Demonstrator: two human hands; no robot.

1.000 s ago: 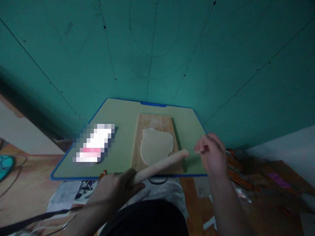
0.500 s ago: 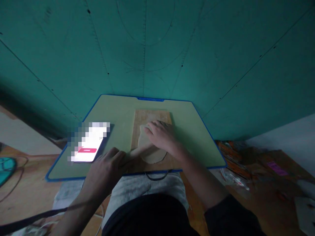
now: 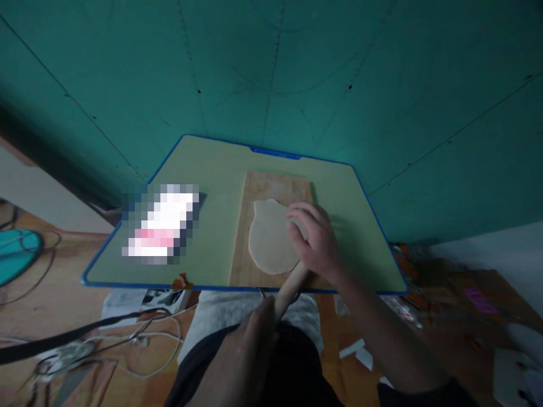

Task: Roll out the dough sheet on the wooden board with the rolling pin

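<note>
A flat, pale sheet of dough [image 3: 271, 243] lies on a wooden board [image 3: 241, 271], its outline uneven at the top left. My left hand [image 3: 250, 350], somewhat blurred, is wrapped round the near end of a wooden rolling pin [image 3: 291, 288]. The pin slants up from my lap over the board's front edge, and its far end goes out of sight below my right palm. My right hand [image 3: 314, 237] is over the dough's right edge, fingers bent and thumb held apart. Whether its fingertips touch the dough is hard to tell.
The board rests on a small pale-green table [image 3: 212, 226] with a blue rim. A lit, pixelated phone [image 3: 165, 220] lies on its left side. Behind rises a green wall [image 3: 271, 68]. Cables [image 3: 148, 339] and a strap [image 3: 85, 333] are at lower left.
The rolling pin has come off the dough towards me and now points more steeply. My left hand moved down and right with it; my right hand shifted to the dough's right edge. The view also shifted.
</note>
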